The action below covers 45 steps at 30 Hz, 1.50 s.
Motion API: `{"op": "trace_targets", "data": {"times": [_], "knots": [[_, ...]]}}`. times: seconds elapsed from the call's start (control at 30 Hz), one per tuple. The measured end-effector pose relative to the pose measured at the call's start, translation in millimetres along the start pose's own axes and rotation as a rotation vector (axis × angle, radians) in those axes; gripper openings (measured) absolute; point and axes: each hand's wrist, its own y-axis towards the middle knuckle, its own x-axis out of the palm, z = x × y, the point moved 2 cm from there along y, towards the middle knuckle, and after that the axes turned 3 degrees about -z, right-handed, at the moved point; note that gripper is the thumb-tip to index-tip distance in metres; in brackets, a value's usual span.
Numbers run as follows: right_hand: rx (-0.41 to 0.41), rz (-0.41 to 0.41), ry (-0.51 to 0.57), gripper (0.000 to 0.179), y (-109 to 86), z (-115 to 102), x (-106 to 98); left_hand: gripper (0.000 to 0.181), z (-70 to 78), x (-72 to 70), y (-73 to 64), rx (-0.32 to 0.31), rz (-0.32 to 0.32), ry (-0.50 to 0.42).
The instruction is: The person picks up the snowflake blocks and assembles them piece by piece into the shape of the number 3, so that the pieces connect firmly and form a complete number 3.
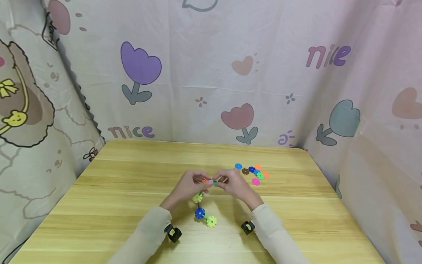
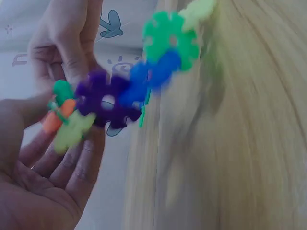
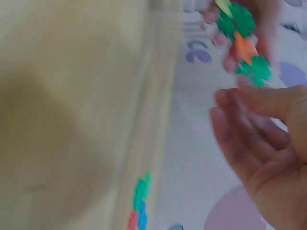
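A chain of slotted plastic flower discs hangs between my hands and trails toward me. Its near end has a yellow disc [image 1: 211,221] and a blue disc [image 1: 199,213], with another yellow disc [image 1: 197,198] higher up. My left hand [image 1: 189,186] grips the upper end around an orange disc [image 3: 243,48]. Thumb and fingertips of my right hand [image 1: 236,185] pinch the edge of the green disc [image 3: 254,69] joined to that orange one. In the left wrist view, a purple disc [image 2: 92,98] and a light green disc [image 2: 160,36] show along the chain.
Beyond my right hand, several loose discs lie on the wooden table [image 1: 132,165], among them a brown disc [image 1: 245,171], a pink disc [image 1: 255,182] and a light blue disc [image 1: 238,166]. A printed curtain [image 1: 197,55] hangs behind the table.
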Motion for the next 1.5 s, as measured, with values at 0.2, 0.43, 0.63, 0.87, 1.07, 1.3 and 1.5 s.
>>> {"op": "trace_targets", "data": {"times": [0.2, 0.43, 0.63, 0.87, 1.07, 1.3, 1.5], "knots": [[0.193, 0.025, -0.027, 0.015, -4.5, 14.6, -31.2, 0.022, -3.3, -3.9, -0.8, -0.021, -0.024, 0.011], [0.385, 0.017, -0.218, 0.012, -8.0, 44.7, -41.2, 0.029, -4.0, -4.5, -1.8, -0.040, -0.047, 0.044], [0.386, 0.001, -0.252, 0.013, -8.1, 59.6, -30.8, 0.027, -4.6, -3.8, -3.5, -0.024, -0.072, 0.053], [0.364, -0.008, -0.296, 0.021, -4.5, 64.2, -19.4, 0.022, -5.6, -5.0, -5.1, -0.007, -0.107, 0.072], [0.413, -0.035, -0.321, 0.024, 0.0, 64.1, -15.2, 0.023, -8.1, -6.1, -6.8, -0.015, -0.144, 0.070], [0.439, -0.058, -0.303, 0.020, 1.3, 63.1, -14.8, 0.034, -9.4, -6.6, -9.4, 0.018, -0.213, 0.077], [0.428, -0.050, -0.256, 0.020, 0.7, 62.3, -13.5, 0.036, -8.6, -6.7, -9.8, 0.028, -0.213, 0.098]]}}
